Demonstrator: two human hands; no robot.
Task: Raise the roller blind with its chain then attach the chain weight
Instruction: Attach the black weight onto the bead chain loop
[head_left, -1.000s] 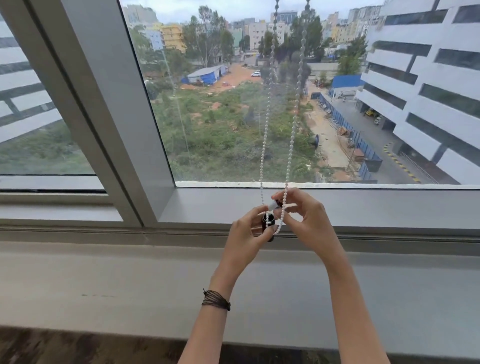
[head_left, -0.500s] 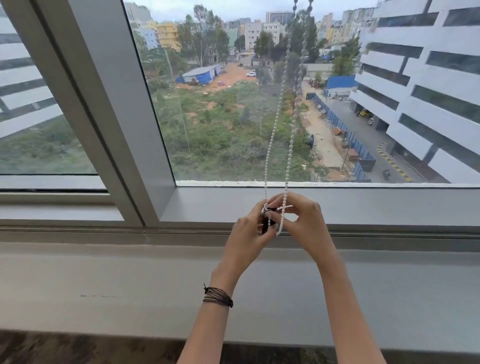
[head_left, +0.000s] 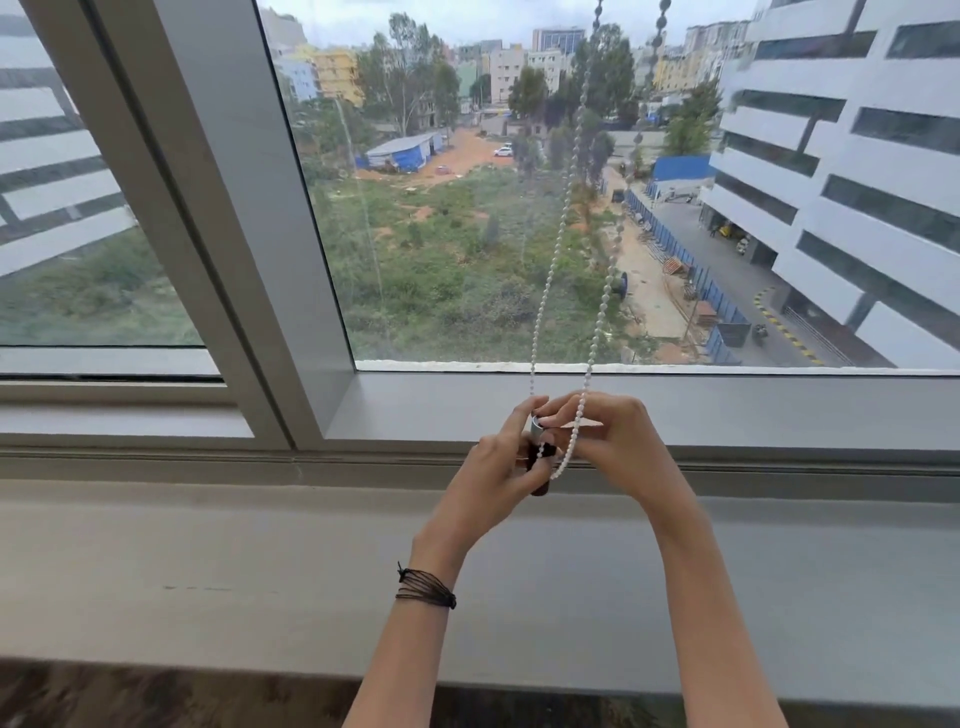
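White beads of the blind chain (head_left: 551, 291) hang in two strands before the window. Both forearms rise over the sill (head_left: 208, 571). The left hand (head_left: 493, 467) clamps the dark chain weight (head_left: 537, 457) upright; the right hand (head_left: 618, 441) pinches the chain loop against it.

Your left hand (head_left: 488, 475) grips the chain weight (head_left: 537, 457) at six o'clock; your right hand (head_left: 621, 447) pinches the bead chain (head_left: 569, 452) beside it.

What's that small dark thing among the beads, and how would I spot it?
Start at the window frame and follow the white bead chain down to the two hands. The chain weight sits pinched in the left hand: a short, dark cylinder with a silvery top, unlike the beads.
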